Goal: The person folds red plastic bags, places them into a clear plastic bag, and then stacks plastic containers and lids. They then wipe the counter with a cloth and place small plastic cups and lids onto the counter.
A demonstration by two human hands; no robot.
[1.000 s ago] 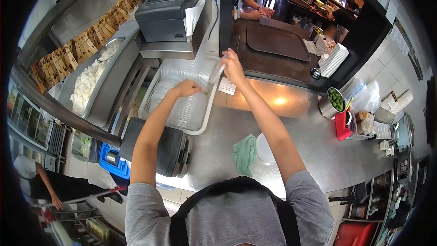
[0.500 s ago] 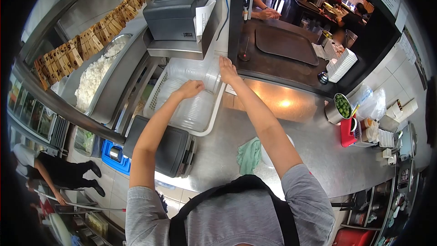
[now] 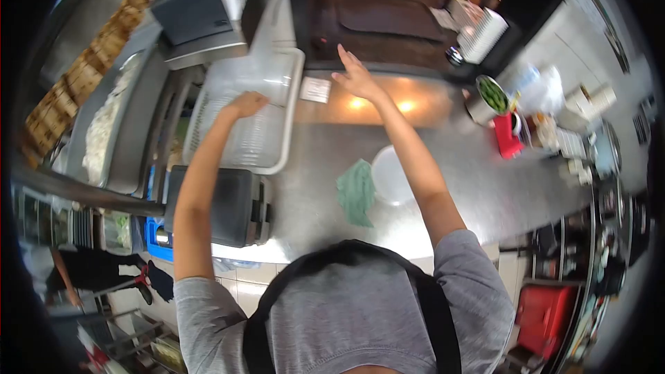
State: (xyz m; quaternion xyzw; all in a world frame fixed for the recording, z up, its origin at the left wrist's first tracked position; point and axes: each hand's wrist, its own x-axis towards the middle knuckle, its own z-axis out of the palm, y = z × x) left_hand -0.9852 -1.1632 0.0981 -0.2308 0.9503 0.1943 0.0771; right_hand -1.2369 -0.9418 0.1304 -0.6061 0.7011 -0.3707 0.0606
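My left hand [image 3: 248,104] is over the white plastic basket [image 3: 285,138], its fingers curled closed. Clear plastic tubs or lids [image 3: 246,140] lie nested in rows beneath it, blurred by motion. Whether the fingers grip anything is hidden. My right hand [image 3: 360,82] is open, thumb and fingers apart, above the steel counter close to the dark serving ledge. Nothing is in it. A small white printed card [image 3: 316,90] lies on the counter between the basket and this hand.
A green cloth [image 3: 356,192] and a round white lid-like disc [image 3: 393,174] lie on the counter. Left are a dark lidded box [image 3: 220,206] and a rice bin [image 3: 104,131]. A tin of green pieces [image 3: 488,100] stands right. A co-worker [image 3: 90,270] is at lower left.
My right hand has left the basket's far edge and moved right over the counter, its fingers spreading. My left hand remains over the basket. The whole view has shifted, uncovering the printed card.
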